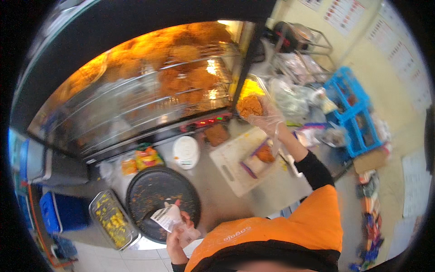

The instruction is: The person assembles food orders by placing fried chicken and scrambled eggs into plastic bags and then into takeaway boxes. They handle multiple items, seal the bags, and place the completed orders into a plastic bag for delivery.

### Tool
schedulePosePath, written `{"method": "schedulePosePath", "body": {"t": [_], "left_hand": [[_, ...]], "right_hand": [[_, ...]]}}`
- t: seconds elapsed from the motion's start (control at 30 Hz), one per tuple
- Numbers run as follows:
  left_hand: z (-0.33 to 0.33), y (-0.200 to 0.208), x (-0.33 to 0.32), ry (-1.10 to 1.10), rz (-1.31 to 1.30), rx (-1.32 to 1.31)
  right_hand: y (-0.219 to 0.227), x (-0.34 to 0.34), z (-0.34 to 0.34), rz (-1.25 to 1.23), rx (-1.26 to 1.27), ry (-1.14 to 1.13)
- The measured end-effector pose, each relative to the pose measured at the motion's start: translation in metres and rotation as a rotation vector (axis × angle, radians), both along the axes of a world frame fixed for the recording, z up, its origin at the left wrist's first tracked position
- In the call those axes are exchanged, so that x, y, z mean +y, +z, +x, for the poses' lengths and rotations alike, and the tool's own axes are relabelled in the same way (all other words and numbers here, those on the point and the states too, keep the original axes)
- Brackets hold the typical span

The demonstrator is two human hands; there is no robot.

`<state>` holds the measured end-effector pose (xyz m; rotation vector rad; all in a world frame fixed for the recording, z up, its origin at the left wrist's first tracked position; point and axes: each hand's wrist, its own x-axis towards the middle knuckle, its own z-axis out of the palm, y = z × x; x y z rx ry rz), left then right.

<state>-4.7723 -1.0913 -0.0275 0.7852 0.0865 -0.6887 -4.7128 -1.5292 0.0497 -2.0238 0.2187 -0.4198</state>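
My right hand [266,114], in a clear plastic glove, is raised beside the heated cabinet's right post and closed round a piece of fried chicken [250,106]. Just behind that piece is a clear container with bright yellow food [252,88]. Over the round black tray [147,183], my left hand [179,235] grips a small white printed packet [166,216]; its contents are hidden. On the white cutting board [233,174] lie another fried piece [265,153] with a plastic bag [253,165] and a knife [290,164], partly below my right forearm.
The glass-fronted heated cabinet [149,90] holds racks of fried pieces. A white round scale [186,152] and colourful packets [148,156] stand before it. At left are a metal tray of yellow pieces [128,240] and a blue bin [52,213]. Blue baskets [355,129] stand at right.
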Motion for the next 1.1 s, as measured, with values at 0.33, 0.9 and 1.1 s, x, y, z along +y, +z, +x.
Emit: {"method": "schedulePosePath", "body": {"t": [0.33,0.9,1.1], "left_hand": [[-0.047,-0.031,-0.265,-1.03,0.196,-0.835],[-0.171,-0.071,-0.607,-0.787,0.857,-1.251],[-0.174,-0.051,-0.577,-0.641,0.654,-0.699]], "right_hand": [[-0.106,-0.259,-0.28,0.419,0.472,-0.336],[-0.086,-0.445,-0.278,-0.224,0.595,-0.003],[-0.074,-0.51,-0.083,-0.589,0.39,-0.104]]}}
